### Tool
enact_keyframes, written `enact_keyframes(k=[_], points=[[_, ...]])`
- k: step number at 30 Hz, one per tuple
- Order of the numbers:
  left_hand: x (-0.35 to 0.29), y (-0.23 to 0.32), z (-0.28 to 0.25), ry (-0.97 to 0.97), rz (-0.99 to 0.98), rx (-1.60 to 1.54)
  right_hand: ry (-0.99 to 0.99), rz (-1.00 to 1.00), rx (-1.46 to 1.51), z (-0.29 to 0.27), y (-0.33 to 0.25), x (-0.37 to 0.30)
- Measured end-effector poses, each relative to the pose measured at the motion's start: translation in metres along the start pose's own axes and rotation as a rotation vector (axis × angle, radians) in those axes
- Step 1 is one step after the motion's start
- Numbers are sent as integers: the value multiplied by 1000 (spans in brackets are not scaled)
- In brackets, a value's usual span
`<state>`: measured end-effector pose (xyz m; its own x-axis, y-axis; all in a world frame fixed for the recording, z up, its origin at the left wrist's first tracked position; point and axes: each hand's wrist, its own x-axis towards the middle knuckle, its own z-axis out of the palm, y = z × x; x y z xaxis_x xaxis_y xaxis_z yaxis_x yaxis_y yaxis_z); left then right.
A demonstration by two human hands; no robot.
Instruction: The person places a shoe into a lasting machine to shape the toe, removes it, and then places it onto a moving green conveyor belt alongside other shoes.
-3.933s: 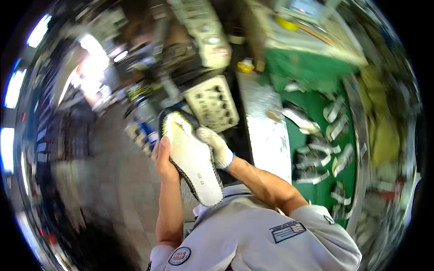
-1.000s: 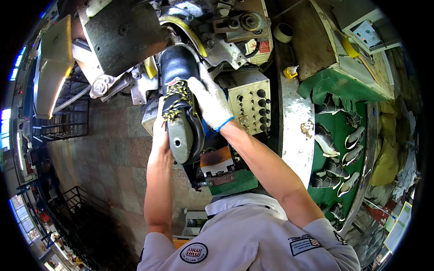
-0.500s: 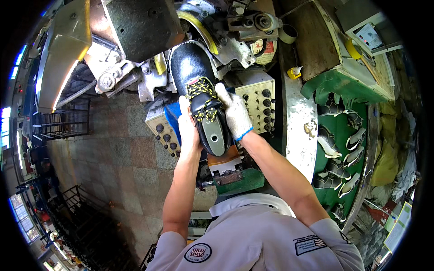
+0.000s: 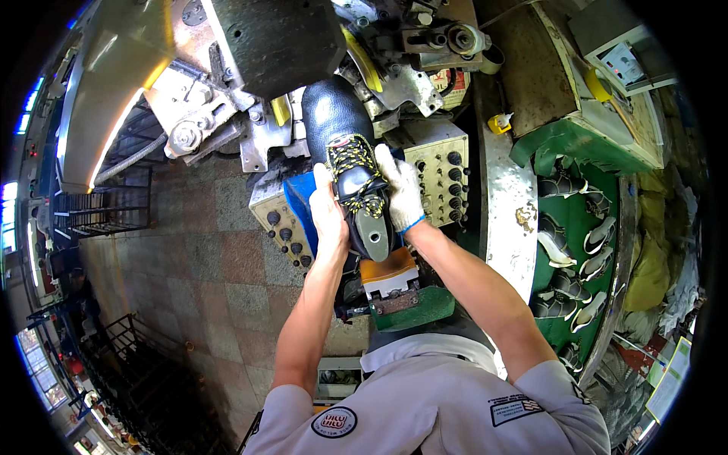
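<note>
A black leather shoe [image 4: 334,114] with yellow-and-black laces is fitted over a grey last [image 4: 371,233], which has a round hole in its heel end. Its toe points away from me, partly hidden beneath a dark metal block [image 4: 280,45] of a machine. My left hand [image 4: 329,212] grips the shoe's left side near the ankle opening. On the opposite side, my right hand [image 4: 402,186], in a white knitted glove with a blue cuff, is closed round the upper. Just below the heel is an orange-brown pad [image 4: 388,265] on a metal bracket.
Metal plates and yellow pads [image 4: 280,111] flank the toe. Knobbed control panels [image 4: 440,178] stand on both sides of the shoe. To the right, beyond a pale metal ledge [image 4: 508,220], several shoes [image 4: 557,239] lie on a green surface. A tiled floor [image 4: 227,250] stretches left.
The whole view has shifted slightly, so the machine appears farther right. The shoe's toe, fully visible before, is now partly covered by the dark block. Both hands keep their hold.
</note>
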<state>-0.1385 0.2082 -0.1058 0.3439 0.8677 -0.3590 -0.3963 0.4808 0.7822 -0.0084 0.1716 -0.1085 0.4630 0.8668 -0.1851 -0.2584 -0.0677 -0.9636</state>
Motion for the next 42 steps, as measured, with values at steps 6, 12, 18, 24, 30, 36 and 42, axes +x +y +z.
enact_keyframes(k=[6,12,18,24,30,36,42], points=[[8,-9,-4,-24,179,147,10,-24,48,4,-2,-2],[-16,-45,-77,166,51,681,8,129,88,-44,-18,-24],[-137,-204,-176,-21,287,1759,203,105,-17,-166,-14,-125],[-119,-199,-183,34,216,1606,250,188,-44,-182,-24,-154],[-174,-74,-167,154,-334,552,106,116,-35,-157,-48,-166],[-270,41,-110,51,-194,-38,-139,4,225,-126,-69,-216],[-233,-59,-12,-437,-274,-149,-263,105,1202,-124,-79,-233]])
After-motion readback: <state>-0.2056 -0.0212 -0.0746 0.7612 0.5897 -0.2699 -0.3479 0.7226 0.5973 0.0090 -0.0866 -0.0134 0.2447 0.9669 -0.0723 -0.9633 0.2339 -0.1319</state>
